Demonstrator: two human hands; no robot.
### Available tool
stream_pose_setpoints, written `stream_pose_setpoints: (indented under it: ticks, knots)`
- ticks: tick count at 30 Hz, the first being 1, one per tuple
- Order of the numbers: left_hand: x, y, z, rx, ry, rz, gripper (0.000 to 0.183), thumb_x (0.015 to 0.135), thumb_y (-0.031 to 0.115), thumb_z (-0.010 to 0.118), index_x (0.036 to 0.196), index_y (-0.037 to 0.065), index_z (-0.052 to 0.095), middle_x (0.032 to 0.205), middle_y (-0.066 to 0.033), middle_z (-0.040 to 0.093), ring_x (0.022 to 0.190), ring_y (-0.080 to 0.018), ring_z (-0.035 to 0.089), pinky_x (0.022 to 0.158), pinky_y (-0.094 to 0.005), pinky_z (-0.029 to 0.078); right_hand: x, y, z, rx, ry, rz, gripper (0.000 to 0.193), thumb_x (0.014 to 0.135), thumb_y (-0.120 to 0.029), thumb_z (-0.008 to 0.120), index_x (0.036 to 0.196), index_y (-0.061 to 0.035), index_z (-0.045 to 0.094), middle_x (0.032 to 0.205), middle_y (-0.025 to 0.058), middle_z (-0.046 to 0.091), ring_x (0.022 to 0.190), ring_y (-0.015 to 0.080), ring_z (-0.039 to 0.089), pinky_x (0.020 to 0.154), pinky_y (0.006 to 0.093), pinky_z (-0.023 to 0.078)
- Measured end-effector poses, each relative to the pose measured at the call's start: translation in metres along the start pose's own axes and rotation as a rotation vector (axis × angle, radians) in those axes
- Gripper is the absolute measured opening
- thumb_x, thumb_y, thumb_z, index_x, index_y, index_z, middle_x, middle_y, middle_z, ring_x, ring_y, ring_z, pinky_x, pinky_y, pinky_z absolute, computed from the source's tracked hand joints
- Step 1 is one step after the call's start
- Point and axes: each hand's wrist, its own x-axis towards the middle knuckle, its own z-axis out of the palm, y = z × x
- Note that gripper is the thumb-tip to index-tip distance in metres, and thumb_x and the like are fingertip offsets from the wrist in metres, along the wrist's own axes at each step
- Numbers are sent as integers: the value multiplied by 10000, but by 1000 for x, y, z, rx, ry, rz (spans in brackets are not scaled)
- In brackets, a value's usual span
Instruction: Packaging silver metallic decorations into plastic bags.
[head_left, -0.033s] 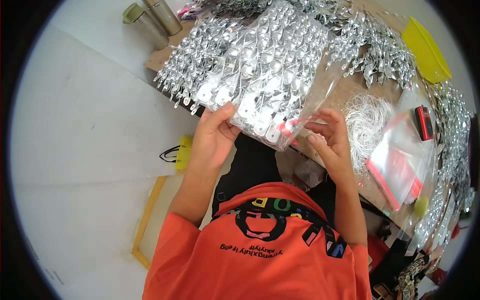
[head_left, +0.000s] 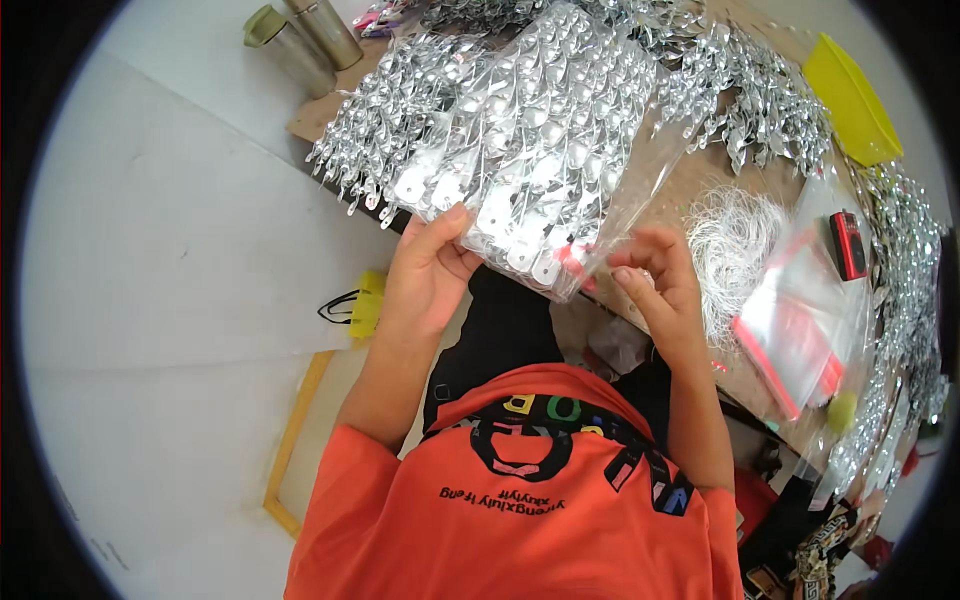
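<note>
A clear plastic bag (head_left: 628,197) is packed with rows of shiny silver teardrop-shaped pieces and rests partly over the table's near edge. My left hand (head_left: 428,270) grips its lower left edge, thumb on top and fingers underneath. Beside the bag's lower right corner is my right hand (head_left: 665,283), with bent fingers and the thumb apart from them. Its fingertips are slightly blurred and close to the film. Red marks or a thin red strip (head_left: 572,258) show at that corner; whether it touches my right fingers is hard to see.
More silver strands (head_left: 385,125) spread across the brown table (head_left: 690,170). To the right lie a tangle of white string (head_left: 735,250), flat clear bags with red edges (head_left: 790,335) and a small red-black device (head_left: 848,246). A yellow basin (head_left: 850,100) and metal flasks (head_left: 290,50) stand farther off.
The red strip that stretched from the bag corner to my right fingers no longer shows there. My right fingers have shifted slightly; my left hand and the bag look the same.
</note>
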Motion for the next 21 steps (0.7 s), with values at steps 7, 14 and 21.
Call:
stream_pose_setpoints:
  ticks: [7,14,21]
  knots:
    - [7,-4,-6,15,65,43,375,888,61,575,1240,1,460,1102,-97,622,930,-168,640,793,-334,552,-25,-28,-29,53,-1,15,51,926,-78,544,928,-33,522,786,16,530,697,85,475,655,230,402]
    - [2,22,-11,59,139,172,369,860,73,611,1203,3,493,1101,-93,620,978,-185,623,795,-365,537,-77,-27,-89,451,414,-28,168,917,-136,587,870,-91,431,692,-20,380,621,100,344,620,259,327]
    - [6,92,-69,55,191,295,395,918,148,530,1257,-45,469,1242,-142,585,1138,-240,575,987,-389,458,-111,-19,-84,160,-31,373,59,872,-46,597,873,-9,551,741,39,597,625,108,564,609,256,478]
